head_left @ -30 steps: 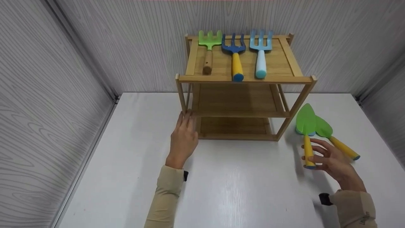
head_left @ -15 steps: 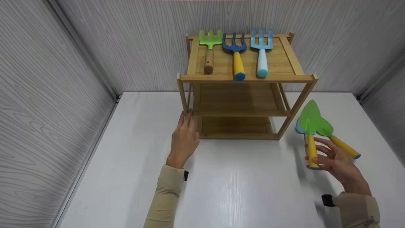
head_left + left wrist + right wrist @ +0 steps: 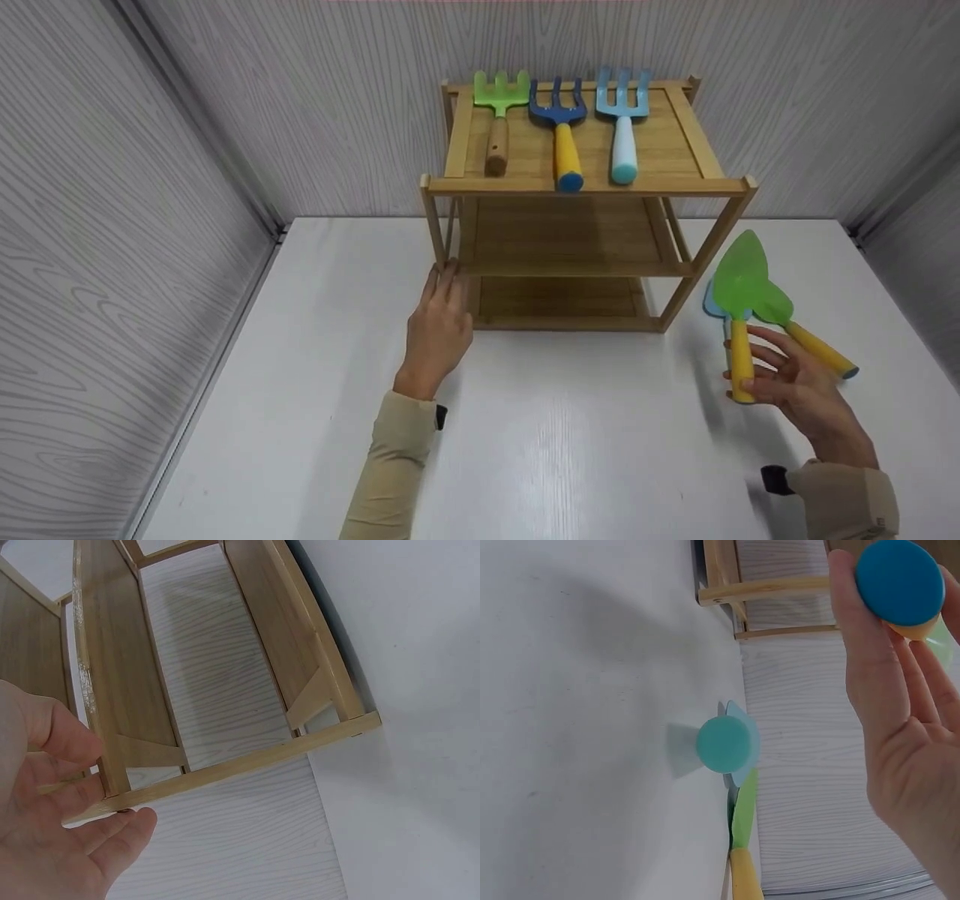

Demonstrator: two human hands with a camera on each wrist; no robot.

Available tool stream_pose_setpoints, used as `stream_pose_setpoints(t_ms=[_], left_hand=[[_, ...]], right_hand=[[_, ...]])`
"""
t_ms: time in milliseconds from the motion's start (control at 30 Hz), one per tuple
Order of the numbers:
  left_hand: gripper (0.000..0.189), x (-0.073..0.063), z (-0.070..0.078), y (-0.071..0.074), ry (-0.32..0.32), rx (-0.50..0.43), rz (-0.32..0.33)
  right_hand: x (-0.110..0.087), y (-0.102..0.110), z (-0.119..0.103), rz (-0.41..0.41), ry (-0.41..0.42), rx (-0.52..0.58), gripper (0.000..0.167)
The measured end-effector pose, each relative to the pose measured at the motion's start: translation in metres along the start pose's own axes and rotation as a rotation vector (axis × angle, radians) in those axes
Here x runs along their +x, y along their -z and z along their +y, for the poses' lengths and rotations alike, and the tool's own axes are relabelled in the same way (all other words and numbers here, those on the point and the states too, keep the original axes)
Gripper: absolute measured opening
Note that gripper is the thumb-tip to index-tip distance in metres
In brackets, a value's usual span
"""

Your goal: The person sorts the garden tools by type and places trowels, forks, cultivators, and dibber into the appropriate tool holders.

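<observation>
My left hand (image 3: 437, 341) holds the left front post of a three-tier wooden shelf (image 3: 585, 186). In the left wrist view its thumb and fingers lie on either side of the wood at the middle tier. My right hand (image 3: 814, 405) grips the yellow handle of a green trowel (image 3: 741, 281), blade pointing away, above the table. The handle's blue end cap shows in the right wrist view. Behind it lie a light blue trowel (image 3: 724, 744), partly hidden in the head view, and a second green trowel (image 3: 821, 350) with a yellow handle.
Across the shelf's top lie a green fork (image 3: 498, 112) with a wooden handle, a dark blue fork (image 3: 566, 150) with a yellow handle and a light blue fork (image 3: 623, 142). The white table (image 3: 562, 435) meets grey wood-grain walls (image 3: 337, 112) at the back and sides.
My right hand has shifted slightly right with the green trowel, whose blade now reaches farther back and covers less of the light blue trowel. My left hand stays at the post.
</observation>
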State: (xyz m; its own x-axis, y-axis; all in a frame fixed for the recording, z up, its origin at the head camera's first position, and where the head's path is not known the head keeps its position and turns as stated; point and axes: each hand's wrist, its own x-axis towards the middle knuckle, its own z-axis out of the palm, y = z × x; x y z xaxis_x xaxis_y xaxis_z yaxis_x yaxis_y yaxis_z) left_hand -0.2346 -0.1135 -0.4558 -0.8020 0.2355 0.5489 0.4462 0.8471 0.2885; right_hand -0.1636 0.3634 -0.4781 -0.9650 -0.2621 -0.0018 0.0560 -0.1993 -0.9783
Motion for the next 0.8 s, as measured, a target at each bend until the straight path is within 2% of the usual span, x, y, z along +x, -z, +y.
stream_pose_setpoints(t_ms=[300, 600, 800], left_hand=[[0.053, 0.000, 0.001, -0.001, 0.012, -0.017, -0.003], [0.048, -0.001, 0.000, 0.000, -0.001, -0.013, 0.029], [0.048, -0.001, 0.001, 0.000, 0.007, -0.021, 0.025]], right_hand=[[-0.002, -0.005, 0.001, 0.001, 0.032, -0.090, 0.073], [0.004, -0.009, 0.004, -0.031, 0.092, -0.190, 0.073], [0.009, -0.012, 0.003, -0.044, 0.103, -0.249, 0.072]])
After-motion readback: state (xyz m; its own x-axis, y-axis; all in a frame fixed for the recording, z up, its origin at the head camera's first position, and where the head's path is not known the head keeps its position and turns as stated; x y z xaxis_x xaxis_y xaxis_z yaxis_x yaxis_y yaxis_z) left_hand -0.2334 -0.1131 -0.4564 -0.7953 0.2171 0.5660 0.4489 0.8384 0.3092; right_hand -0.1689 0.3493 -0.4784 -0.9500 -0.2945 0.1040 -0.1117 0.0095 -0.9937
